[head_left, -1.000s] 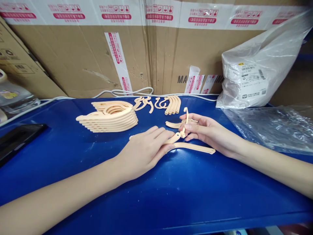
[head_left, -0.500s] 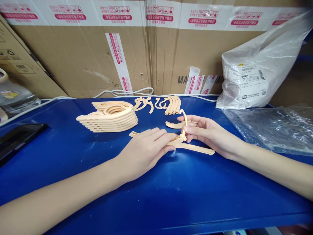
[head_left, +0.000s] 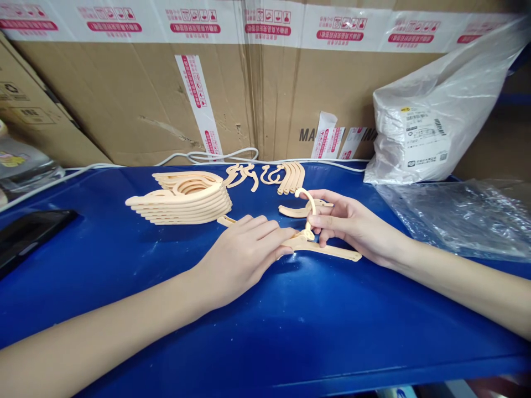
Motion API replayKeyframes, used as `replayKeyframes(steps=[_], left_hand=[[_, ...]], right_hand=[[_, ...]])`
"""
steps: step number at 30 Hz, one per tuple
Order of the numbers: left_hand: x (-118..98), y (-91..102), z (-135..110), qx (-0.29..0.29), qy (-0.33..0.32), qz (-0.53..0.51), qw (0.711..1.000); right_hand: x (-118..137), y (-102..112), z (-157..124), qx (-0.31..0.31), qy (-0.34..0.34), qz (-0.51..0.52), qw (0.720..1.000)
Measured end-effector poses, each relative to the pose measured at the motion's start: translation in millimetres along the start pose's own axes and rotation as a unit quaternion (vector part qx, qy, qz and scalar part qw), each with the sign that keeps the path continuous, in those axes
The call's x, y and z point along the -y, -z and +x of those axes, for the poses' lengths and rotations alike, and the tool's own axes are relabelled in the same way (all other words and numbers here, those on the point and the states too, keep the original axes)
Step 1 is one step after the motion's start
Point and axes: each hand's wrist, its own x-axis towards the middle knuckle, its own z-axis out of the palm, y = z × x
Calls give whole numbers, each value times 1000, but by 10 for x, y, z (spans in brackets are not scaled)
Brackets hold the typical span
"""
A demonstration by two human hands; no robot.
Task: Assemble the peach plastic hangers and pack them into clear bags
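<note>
My left hand (head_left: pixel 244 257) is closed over a cream plastic folding hanger body (head_left: pixel 332 251), whose arms stick out on either side of the fingers. Between thumb and fingers, my right hand (head_left: pixel 348 221) pinches a cream hanger hook (head_left: pixel 312 209), held upright with its curl toward the left. The hook's lower end meets the middle of the hanger body; whether it is seated there I cannot tell. Just behind the hook lies a curved hanger arm (head_left: pixel 292 211), partly covered by the right fingers.
A stack of folded hangers (head_left: pixel 182 207) stands left on the blue table (head_left: pixel 265 342). Loose hooks (head_left: pixel 240 176) and several hanger arms (head_left: pixel 291 178) lie at the back. A phone (head_left: pixel 33 235) is at left; a white bag (head_left: pixel 415 132) and clear plastic (head_left: pixel 456 221) are at right.
The hook has turned so its curl now shows opening to the left. My right fingers have shifted slightly on it, while my left hand keeps its hold on the hanger body.
</note>
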Motion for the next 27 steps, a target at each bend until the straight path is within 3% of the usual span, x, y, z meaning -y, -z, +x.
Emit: replayKeyframes(steps=[9,20,27], left_hand=[[-10,-8,-6,1,4,5,1000],[-16,8,-7,24,17,4,1000],[-17,-9,-19,33,9,36,999]], right_hand=[[-6,-15,-23,-35,11,-4,999],[5,-41,-46,-47,104,-59,992],[-10,-50,-50,-55,110,-82,989]])
